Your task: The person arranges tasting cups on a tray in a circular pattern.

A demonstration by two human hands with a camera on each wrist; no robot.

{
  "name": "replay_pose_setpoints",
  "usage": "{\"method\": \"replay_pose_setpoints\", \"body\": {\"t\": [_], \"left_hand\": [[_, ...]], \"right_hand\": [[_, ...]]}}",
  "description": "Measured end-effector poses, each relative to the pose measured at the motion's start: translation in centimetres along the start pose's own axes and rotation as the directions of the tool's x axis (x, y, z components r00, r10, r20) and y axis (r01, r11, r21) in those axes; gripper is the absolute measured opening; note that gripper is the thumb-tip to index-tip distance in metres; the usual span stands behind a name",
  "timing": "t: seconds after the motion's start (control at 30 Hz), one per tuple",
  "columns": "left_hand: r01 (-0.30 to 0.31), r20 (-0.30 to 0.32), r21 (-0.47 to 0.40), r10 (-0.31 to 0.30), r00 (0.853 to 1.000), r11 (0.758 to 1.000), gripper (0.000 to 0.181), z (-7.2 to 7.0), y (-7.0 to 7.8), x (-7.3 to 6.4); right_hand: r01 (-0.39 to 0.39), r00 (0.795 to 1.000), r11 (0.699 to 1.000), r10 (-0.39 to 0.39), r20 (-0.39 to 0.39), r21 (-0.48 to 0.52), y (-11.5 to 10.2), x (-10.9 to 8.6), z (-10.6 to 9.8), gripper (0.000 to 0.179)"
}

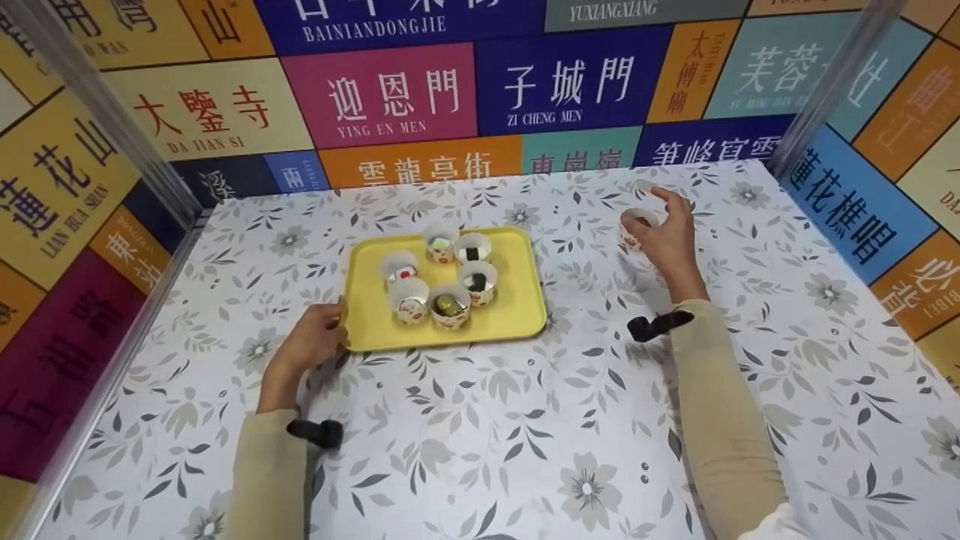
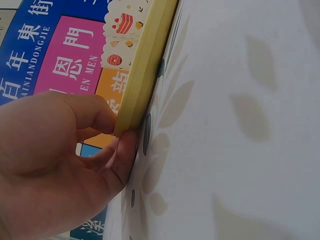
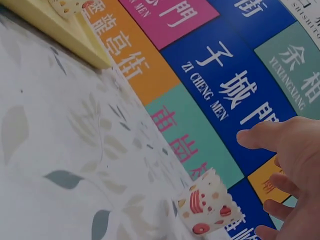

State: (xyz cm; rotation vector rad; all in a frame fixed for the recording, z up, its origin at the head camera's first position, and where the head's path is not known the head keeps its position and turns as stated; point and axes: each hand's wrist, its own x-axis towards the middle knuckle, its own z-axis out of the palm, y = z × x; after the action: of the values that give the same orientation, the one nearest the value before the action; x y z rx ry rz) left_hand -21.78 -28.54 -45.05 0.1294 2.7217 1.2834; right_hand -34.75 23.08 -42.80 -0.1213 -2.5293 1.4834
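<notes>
My left hand [image 1: 313, 337] pinches the left edge of a yellow tray [image 1: 367, 322]. In the left wrist view the thumb lies over the tray rim [image 2: 142, 75], with fingers below it. Several paper cups stand on the tray, one with a brownish-green item [image 1: 448, 304] in it, another with a dark-and-white piece [image 1: 478, 282]. My right hand [image 1: 671, 232] is at a separate paper cup [image 1: 629, 239] right of the tray. The right wrist view shows this cup [image 3: 206, 204] on the table, its side printed with red cake pictures, beside the spread thumb and fingers.
A white tablecloth [image 1: 480, 420] with grey flowers and leaves covers the table. Behind it rises a wall of coloured panels [image 1: 397, 97] with Chinese lettering. Side walls with similar panels [image 1: 52, 187] flank the table. Each wrist carries a black strap mount [image 1: 319, 433].
</notes>
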Motion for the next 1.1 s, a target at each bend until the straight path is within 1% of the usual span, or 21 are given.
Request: {"method": "replay_pose_setpoints", "body": {"t": [0.17,0.33,0.37,0.57,0.67,0.77,0.97,1.1], "left_hand": [[-0.002,0.001,0.015,0.002,1.0,1.0,0.027,0.0,-0.1,0.0],[-0.005,0.004,0.016,0.005,1.0,1.0,0.021,0.0,-0.2,0.2],[-0.016,0.006,0.01,0.016,1.0,1.0,0.02,0.0,-0.1,0.2],[-0.058,0.005,-0.007,0.058,0.998,0.998,0.017,0.1,-0.2,0.1],[-0.033,0.003,0.012,0.033,0.999,0.999,0.012,0.1,-0.2,0.2],[-0.017,0.0,0.023,0.017,1.0,1.0,0.014,0.0,-0.1,0.2],[-0.021,-0.021,0.047,0.022,1.0,0.999,0.013,-0.1,-0.1,0.2],[-0.02,-0.01,0.049,0.02,1.0,0.999,0.013,0.0,-0.1,0.3]], "right_hand": [[-0.076,0.997,0.997,0.076,0.026,0.007,1.1,0.4,0.2,0.08],[-0.15,0.988,0.988,0.149,0.033,0.028,2.0,0.7,0.5,0.083],[-0.159,0.987,0.986,0.158,0.034,0.04,2.1,0.8,0.5,0.084],[-0.188,0.981,0.975,0.18,0.08,0.115,2.7,1.1,0.7,0.09],[-0.207,0.976,0.972,0.196,0.1,0.113,3.0,1.2,0.9,0.092],[-0.224,0.971,0.969,0.212,0.112,0.104,3.0,1.4,1.0,0.091],[-0.242,0.967,0.967,0.233,0.102,0.083,2.9,1.4,1.3,0.087],[-0.25,0.966,0.966,0.245,0.084,0.06,3.0,1.4,1.4,0.085]]}}
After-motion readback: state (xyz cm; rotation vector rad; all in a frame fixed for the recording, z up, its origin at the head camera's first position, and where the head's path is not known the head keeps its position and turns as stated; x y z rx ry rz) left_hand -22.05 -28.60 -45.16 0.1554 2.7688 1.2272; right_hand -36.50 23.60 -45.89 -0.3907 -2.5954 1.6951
